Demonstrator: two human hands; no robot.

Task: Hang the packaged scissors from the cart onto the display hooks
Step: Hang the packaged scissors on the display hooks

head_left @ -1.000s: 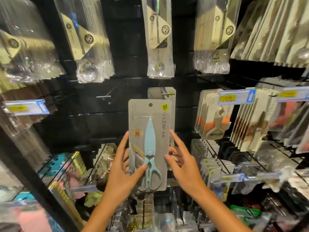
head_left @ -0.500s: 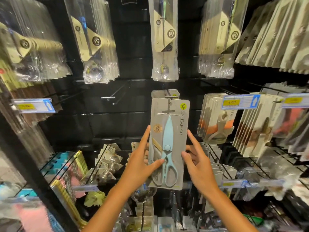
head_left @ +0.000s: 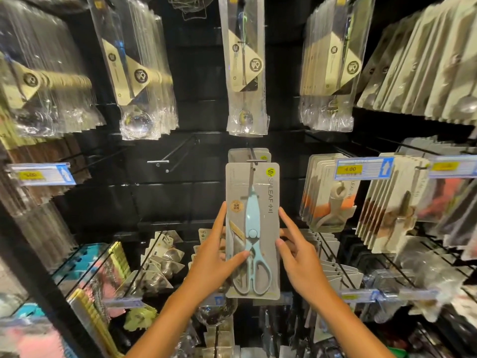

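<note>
I see my left hand (head_left: 211, 262) on the left edge of the scissors pack (head_left: 253, 228). Its thumb lies bent across the front of the card, close to the blue scissors, and its fingers go behind the card, so it holds the pack. My right hand (head_left: 299, 259) is on the right edge. Its first finger is straight along the card edge, its thumb touches the edge lower down, and its other fingers reach behind the card where I cannot see them well. I think it holds the pack lightly, with loose fingers.

The pack stands upright in the middle of the black wall. Its top is at the display hook (head_left: 254, 161), and the hook's end bar shows in front of the card's top, so the pack is on the hook. One more grey pack (head_left: 263, 154) of the same kind hangs right behind it on that hook.

An empty hook (head_left: 165, 161) sticks out to the left. A blue price tag (head_left: 364, 168) hangs to the right.
</note>
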